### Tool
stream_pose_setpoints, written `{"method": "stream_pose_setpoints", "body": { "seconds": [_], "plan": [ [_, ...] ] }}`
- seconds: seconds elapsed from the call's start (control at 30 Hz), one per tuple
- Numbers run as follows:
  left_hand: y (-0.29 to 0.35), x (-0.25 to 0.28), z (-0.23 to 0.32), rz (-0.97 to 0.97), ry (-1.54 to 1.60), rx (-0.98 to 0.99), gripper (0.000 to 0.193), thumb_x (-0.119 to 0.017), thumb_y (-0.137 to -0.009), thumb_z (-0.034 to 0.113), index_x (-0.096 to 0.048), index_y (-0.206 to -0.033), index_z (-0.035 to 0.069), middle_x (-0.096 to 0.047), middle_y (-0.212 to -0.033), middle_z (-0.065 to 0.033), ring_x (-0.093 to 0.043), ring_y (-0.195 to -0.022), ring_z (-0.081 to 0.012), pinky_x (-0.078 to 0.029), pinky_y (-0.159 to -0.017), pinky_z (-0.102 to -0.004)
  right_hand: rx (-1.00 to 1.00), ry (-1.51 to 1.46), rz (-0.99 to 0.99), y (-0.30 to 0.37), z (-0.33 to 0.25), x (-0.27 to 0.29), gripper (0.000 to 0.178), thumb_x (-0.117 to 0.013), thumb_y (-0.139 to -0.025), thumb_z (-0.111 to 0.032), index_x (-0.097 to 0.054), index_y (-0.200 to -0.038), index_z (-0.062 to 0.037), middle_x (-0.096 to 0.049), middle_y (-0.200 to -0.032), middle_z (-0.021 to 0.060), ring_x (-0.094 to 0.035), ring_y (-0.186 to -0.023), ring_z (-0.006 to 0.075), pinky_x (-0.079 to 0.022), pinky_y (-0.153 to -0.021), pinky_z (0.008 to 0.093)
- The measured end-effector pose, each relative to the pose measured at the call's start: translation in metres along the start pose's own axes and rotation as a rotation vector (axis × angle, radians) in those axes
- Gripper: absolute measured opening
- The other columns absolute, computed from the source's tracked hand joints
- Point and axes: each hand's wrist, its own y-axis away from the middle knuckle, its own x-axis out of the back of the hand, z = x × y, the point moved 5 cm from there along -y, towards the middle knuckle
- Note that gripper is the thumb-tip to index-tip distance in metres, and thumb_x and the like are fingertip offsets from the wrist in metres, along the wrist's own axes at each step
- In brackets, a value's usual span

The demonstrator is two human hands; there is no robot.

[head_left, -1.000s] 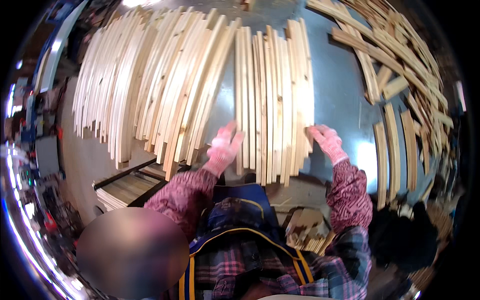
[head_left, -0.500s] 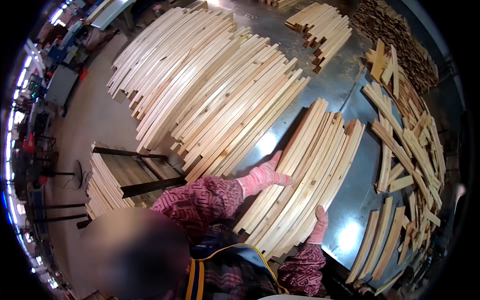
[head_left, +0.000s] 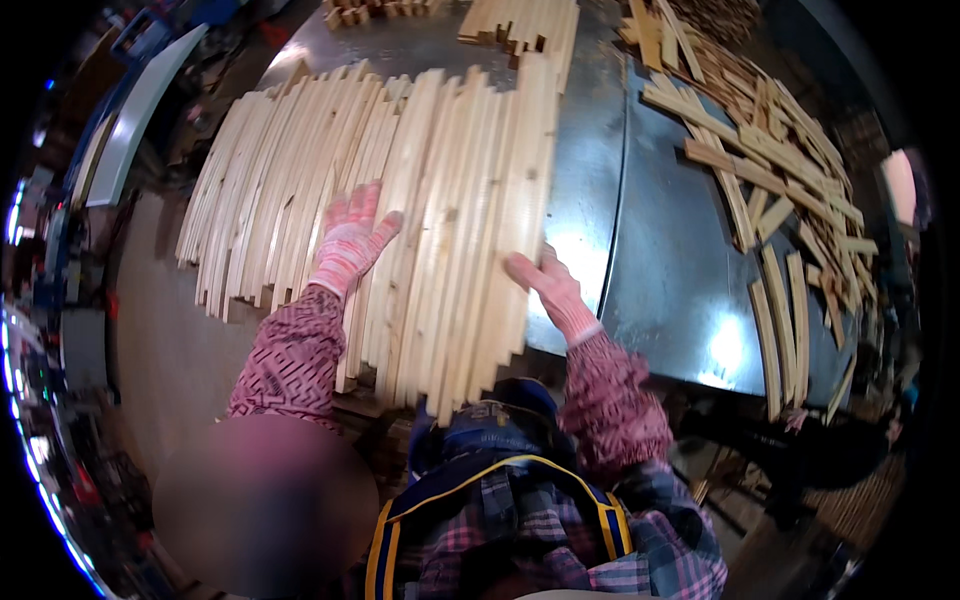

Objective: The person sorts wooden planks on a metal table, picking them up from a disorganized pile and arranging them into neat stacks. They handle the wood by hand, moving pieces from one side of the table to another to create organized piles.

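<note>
Pale wooden slats point(head_left: 285, 190) lie side by side in a wide row on the metal table, slightly blurred at the right end. My left hand point(head_left: 350, 240), in a pink knitted glove, rests over the row with its fingers spread. At the row's right edge is my right hand point(head_left: 556, 292), in a matching glove. Its thumb lies on top of the outermost slat point(head_left: 530, 170), apart from the fingers, which press along the slat's outer side and are partly hidden. The slats' near ends reach close to my body.
A jumbled pile of loose wood strips point(head_left: 770, 140) covers the right side of the metal table point(head_left: 660, 290). Several separate strips point(head_left: 785, 310) lie nearer its front edge. More stacked slats point(head_left: 520, 22) stand at the far side. A pale panel point(head_left: 145, 115) is at the left.
The smaller group of slats has moved left with my hands, against the large row, closing the gap. My left hand now lies over the slats, and my right hand is farther up their edge. The view has turned.
</note>
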Motion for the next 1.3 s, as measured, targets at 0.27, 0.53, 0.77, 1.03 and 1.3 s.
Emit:
{"method": "stream_pose_setpoints", "body": {
  "seconds": [0.27, 0.53, 0.77, 1.03, 1.3],
  "plan": [
    [-0.001, -0.003, 0.017, 0.057, -0.355, -0.035, 0.085, -0.041, -0.096, 0.068, -0.022, -0.161, 0.016, -0.024, -0.164, -0.0158, -0.020, -0.150, -0.0399, -0.009, -0.123, -0.0539, -0.090, 0.358, 0.151, -0.036, 0.032, -0.015, 0.111, -0.072, -0.082, -0.066, -0.030, -0.150, 0.0110, -0.048, -0.145, 0.0319, -0.047, -0.137, 0.0393, -0.039, -0.115, 0.0416],
    [-0.002, -0.007, 0.006, 0.006, -0.311, 0.028, 0.087, -0.038, -0.095, 0.072, -0.018, -0.162, 0.020, -0.016, -0.168, -0.0156, -0.012, -0.153, -0.0397, -0.003, -0.124, -0.0516, -0.220, 0.291, 0.136, -0.021, 0.016, -0.001, 0.077, -0.077, -0.084, -0.055, -0.061, -0.125, 0.0086, -0.071, -0.109, 0.0189, -0.067, -0.106, 0.0253, -0.052, -0.097, 0.0358],
    [-0.002, -0.006, 0.011, 0.031, -0.294, -0.004, 0.088, -0.038, -0.095, 0.073, -0.020, -0.162, 0.019, -0.018, -0.167, -0.0162, -0.013, -0.153, -0.0395, -0.006, -0.125, -0.0509, -0.156, 0.210, 0.276, -0.011, 0.083, 0.056, 0.061, -0.074, -0.085, -0.049, -0.066, -0.118, 0.0014, -0.073, -0.105, 0.0138, -0.069, -0.097, 0.0210, -0.055, -0.086, 0.0359],
    [0.004, -0.001, 0.036, 0.010, -0.221, 0.012, 0.082, -0.049, -0.096, 0.062, -0.027, -0.160, 0.016, -0.024, -0.165, -0.0178, -0.022, -0.151, -0.0394, -0.013, -0.125, -0.0467, -0.279, 0.696, 0.061, -0.056, 0.132, 0.058, 0.106, -0.058, -0.083, -0.077, -0.037, -0.153, 0.0005, -0.051, -0.145, 0.0262, -0.049, -0.136, 0.0381, -0.036, -0.116, 0.0411],
    [-0.002, 0.052, 0.099, 0.392, 0.023, 0.154, 0.071, -0.067, -0.095, 0.030, -0.036, -0.156, 0.014, -0.034, -0.157, -0.0254, -0.030, -0.146, -0.0417, -0.024, -0.122, -0.0447, -0.194, 0.089, 0.028, -0.019, 0.147, 0.189, 0.065, -0.060, -0.094, -0.057, -0.066, -0.132, -0.0049, -0.073, -0.103, 0.0129, -0.067, -0.083, 0.0226, -0.053, -0.081, 0.0324]
  ]
}}
